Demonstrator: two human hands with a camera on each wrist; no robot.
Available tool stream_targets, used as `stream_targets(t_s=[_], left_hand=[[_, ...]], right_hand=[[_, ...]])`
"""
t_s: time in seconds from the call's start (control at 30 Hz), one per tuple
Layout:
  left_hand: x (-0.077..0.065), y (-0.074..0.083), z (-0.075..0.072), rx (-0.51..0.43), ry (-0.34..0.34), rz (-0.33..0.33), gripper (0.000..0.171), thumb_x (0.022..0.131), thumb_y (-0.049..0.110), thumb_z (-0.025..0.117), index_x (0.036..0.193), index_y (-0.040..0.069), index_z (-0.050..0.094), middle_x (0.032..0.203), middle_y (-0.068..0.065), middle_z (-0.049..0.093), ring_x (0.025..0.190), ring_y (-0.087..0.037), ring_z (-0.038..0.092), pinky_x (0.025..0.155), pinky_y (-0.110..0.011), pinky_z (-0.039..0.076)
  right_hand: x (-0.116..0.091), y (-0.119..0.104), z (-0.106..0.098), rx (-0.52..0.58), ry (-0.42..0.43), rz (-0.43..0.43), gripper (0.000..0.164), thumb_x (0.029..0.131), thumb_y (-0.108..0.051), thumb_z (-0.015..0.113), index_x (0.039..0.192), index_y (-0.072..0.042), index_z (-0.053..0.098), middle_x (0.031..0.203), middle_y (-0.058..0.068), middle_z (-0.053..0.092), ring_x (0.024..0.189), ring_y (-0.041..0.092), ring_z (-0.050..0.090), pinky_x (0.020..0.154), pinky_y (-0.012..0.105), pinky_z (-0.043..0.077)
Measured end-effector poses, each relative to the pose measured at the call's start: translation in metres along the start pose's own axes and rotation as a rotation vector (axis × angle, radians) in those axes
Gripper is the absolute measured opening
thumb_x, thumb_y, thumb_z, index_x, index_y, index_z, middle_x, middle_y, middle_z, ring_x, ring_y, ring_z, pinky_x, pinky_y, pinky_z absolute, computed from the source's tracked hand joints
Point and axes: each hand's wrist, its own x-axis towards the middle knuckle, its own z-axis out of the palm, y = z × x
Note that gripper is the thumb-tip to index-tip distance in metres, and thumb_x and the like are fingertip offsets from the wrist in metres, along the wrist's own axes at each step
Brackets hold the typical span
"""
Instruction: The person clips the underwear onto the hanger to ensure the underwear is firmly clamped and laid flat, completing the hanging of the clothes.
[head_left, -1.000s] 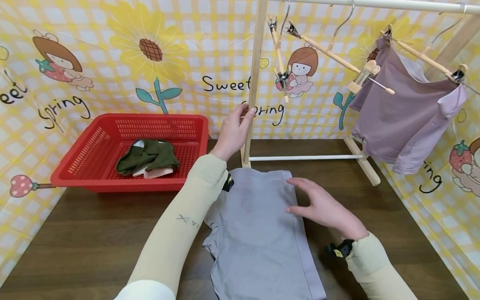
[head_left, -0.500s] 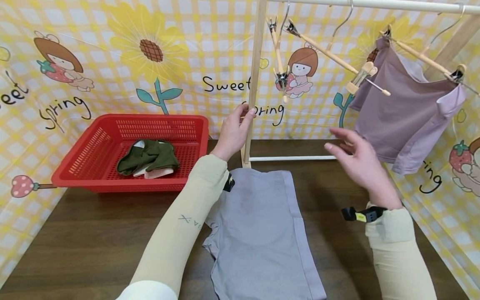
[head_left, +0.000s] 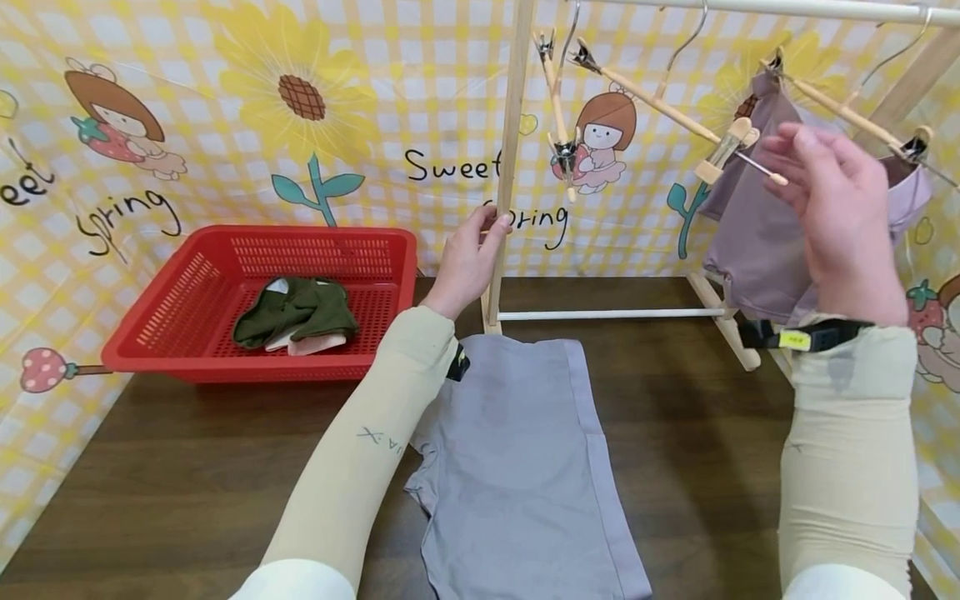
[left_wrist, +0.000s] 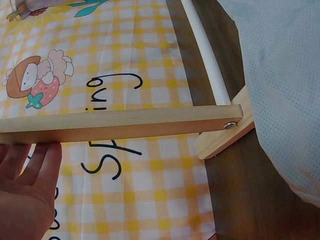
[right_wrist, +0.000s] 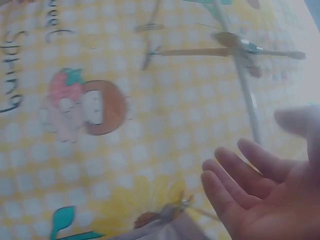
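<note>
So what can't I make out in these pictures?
Head view: the near end of the grey garment, cut off by the bottom edge.
Head view: part of the lilac garment, behind the right hand.
Head view: whatever lies under the green cloth, which covers it.
Left wrist view: part of the left hand, cut off by the left edge.

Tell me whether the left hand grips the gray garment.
No, the left hand holds the wooden post of the rack.
</note>
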Motion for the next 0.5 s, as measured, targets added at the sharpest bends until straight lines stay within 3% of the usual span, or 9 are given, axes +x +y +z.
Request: stream_targets(t_s=[0.17,0.33,0.4,0.5], left_hand=[[0.001,0.001,0.0,0.008,-0.005,-0.016,0.046,0.097,0.045,0.043,0.128,0.012,0.051,0.106,0.005,0.063,0.104,-0.008,0.055,0.089,-0.023,0.042],[0.0,0.002,-0.001,0.009,-0.011,-0.025,0.048,0.097,0.045,0.042,0.131,0.011,0.05,0.108,0.005,0.063,0.106,-0.009,0.055,0.09,-0.024,0.041],[0.0,0.002,-0.002,0.006,-0.017,-0.026,0.049,0.097,0.046,0.043,0.131,0.011,0.05,0.109,0.004,0.063,0.105,-0.01,0.055,0.09,-0.025,0.041],[-0.001,0.001,-0.002,0.004,-0.023,-0.029,0.048,0.097,0.045,0.043,0.131,0.011,0.05,0.109,0.004,0.063,0.104,-0.01,0.056,0.09,-0.025,0.042]], right_hand=[[0.02,-0.019,0.011,-0.052,-0.094,0.069,0.037,0.088,-0.016,0.066,0.117,0.007,0.059,0.117,0.019,0.058,0.107,0.026,0.057,0.086,0.026,0.046],[0.037,-0.025,0.025,-0.266,-0.25,0.2,0.042,0.091,-0.024,0.063,0.126,-0.002,0.057,0.128,0.014,0.052,0.122,0.018,0.043,0.098,0.021,0.032],[0.044,-0.025,0.029,-0.412,-0.306,0.223,0.044,0.092,-0.029,0.06,0.129,-0.007,0.055,0.129,0.01,0.053,0.114,0.012,0.046,0.087,0.015,0.036],[0.053,-0.02,0.035,-0.479,-0.385,0.268,0.046,0.093,-0.031,0.058,0.133,-0.009,0.052,0.127,0.009,0.052,0.106,0.013,0.052,0.08,0.014,0.041]])
